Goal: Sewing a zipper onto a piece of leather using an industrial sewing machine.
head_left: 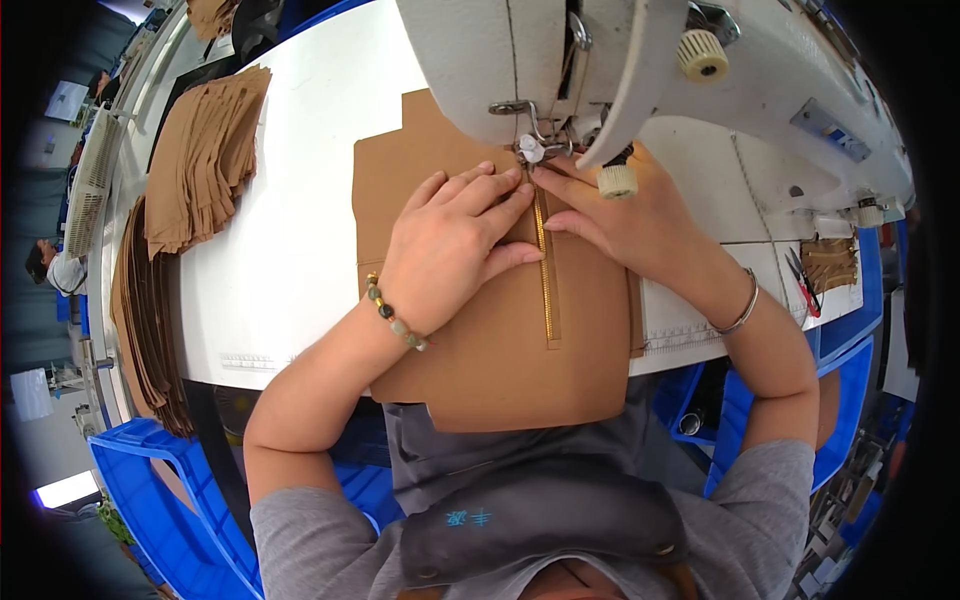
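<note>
Head view: we look down on a white worktop (pixel 300 150), its near edge curving past a person in a dark apron. A white sewing machine (pixel 740 100) reaches in from the right, its head standing over the far middle of the worktop. Beneath that head we find a brown panel (pixel 480 370), flat, its long axis running from the machine toward the person; its far end lies under the machine and its near end overhangs the worktop's near edge. Blue bins sit below worktop level, one off the near left corner (pixel 165 490) and one off the near right (pixel 850 390). Stacks of brown pieces (pixel 205 160) line the left edge.

The left hand (pixel 455 235) lies spread on the panel, fingers aimed at the needle area, clasping nothing. The right hand (pixel 620 215), partly hidden by the machine's knobs, rests on the panel's right side, likewise laid out rather than clenched.

Between the hands we see a gold zipper (pixel 546 290) pointing almost straight at the needle area, its near end slanting slightly right. The left thumb touches its teeth; whether the right thumb does, we cannot tell. Red-handled scissors (pixel 808 292) lie near the right edge. We note a beaded bracelet (pixel 385 308) on the left wrist and a metal bangle (pixel 745 312) on the right.
</note>
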### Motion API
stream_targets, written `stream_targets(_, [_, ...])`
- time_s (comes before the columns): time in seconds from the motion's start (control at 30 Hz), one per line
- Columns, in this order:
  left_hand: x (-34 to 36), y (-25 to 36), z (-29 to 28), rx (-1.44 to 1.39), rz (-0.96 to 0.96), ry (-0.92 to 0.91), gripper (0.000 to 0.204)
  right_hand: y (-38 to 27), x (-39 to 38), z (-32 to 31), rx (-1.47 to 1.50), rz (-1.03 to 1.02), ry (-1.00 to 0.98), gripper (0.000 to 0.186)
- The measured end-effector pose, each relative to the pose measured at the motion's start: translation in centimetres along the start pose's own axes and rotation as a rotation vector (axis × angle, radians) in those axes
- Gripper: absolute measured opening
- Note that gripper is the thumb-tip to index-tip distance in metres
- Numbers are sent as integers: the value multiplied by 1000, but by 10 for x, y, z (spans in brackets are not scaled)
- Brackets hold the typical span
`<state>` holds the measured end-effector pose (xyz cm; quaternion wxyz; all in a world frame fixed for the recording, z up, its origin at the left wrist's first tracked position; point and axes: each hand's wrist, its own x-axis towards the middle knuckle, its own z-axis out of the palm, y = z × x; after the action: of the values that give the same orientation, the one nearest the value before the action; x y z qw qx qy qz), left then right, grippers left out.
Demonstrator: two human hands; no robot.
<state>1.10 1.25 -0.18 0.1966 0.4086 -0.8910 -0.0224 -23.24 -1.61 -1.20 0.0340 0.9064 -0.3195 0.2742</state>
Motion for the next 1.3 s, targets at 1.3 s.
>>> stream_targets(1.3, [-53,61,-57,-962,-602,-86,45,-94,-62,-34,284,85,108,19])
